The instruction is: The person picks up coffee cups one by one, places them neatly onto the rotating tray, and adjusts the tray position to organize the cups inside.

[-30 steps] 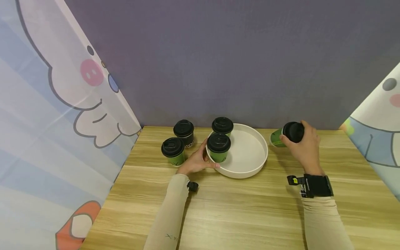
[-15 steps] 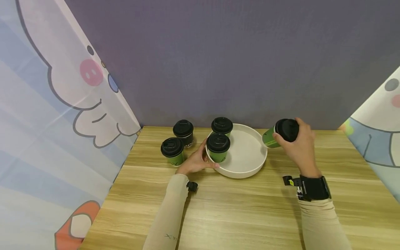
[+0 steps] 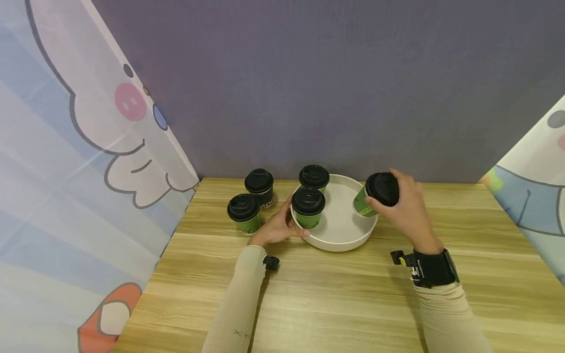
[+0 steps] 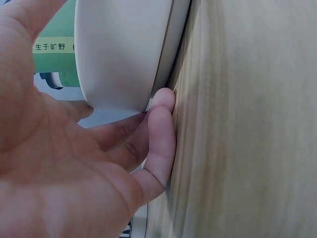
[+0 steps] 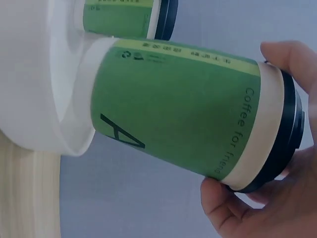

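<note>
My right hand [image 3: 411, 208] grips a green paper coffee cup [image 3: 363, 204] around its black lid end. The cup tilts over the right side of a round white tray [image 3: 339, 246]; in the right wrist view its base [image 5: 83, 84] is at the tray rim, and contact is unclear. At the tray's left side, my left hand [image 3: 275, 228] holds the wall, thumb toward the front; in the left wrist view its curled fingers [image 4: 161, 136] lie by the tray's lower edge. Two green lidded cups, a front one [image 3: 308, 220] and a rear one [image 3: 314, 176], stand in the tray's left part.
Left of the tray, a green cup [image 3: 249, 225] and a black cup [image 3: 265, 197], both with black lids, stand on the wooden table [image 3: 344, 304]. A grey partition [image 3: 335, 88] rises behind the table. Printed curtains [image 3: 53, 196] hang at both sides.
My right hand has carried the green cup leftward, from beside the tray to above its right part. The left hand, the tray and the other cups have stayed in place.
</note>
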Action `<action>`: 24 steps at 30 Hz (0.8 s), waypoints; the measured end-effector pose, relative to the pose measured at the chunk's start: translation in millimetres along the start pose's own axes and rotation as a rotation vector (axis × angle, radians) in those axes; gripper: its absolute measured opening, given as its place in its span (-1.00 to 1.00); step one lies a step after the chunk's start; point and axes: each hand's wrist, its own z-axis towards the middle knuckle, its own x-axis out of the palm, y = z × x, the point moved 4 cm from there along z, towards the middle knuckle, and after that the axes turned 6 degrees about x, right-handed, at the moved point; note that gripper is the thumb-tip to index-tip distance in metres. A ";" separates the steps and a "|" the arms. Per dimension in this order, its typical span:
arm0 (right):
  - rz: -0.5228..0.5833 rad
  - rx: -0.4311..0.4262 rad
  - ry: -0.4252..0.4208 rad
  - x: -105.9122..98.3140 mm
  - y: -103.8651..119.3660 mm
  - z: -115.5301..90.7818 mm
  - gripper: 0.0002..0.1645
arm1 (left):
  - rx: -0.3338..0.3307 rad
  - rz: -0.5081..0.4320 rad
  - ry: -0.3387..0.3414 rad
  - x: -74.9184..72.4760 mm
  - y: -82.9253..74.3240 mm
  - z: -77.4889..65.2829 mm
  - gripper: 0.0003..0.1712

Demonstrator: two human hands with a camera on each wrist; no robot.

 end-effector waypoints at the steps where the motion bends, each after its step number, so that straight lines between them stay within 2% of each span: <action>1: -0.006 -0.009 0.014 2.2 1.8 -0.3 0.16 | 0.000 -0.003 0.000 -0.1 0.3 0.0 0.46; 5: -0.029 -0.066 0.070 12.2 7.7 -0.9 0.14 | -0.009 -0.010 -0.004 -1.1 0.6 -0.6 0.45; 9: -0.054 -0.123 0.161 23.4 11.4 -2.3 0.11 | -0.006 -0.023 -0.005 -1.7 0.4 -0.8 0.42; 14: -0.094 -0.159 0.257 34.1 13.6 -5.5 0.14 | -0.009 -0.043 -0.003 -2.0 0.2 -1.5 0.36; 24: -0.121 -0.185 0.323 49.9 21.3 -9.2 0.19 | -0.027 -0.058 0.000 -3.4 3.1 -0.9 0.33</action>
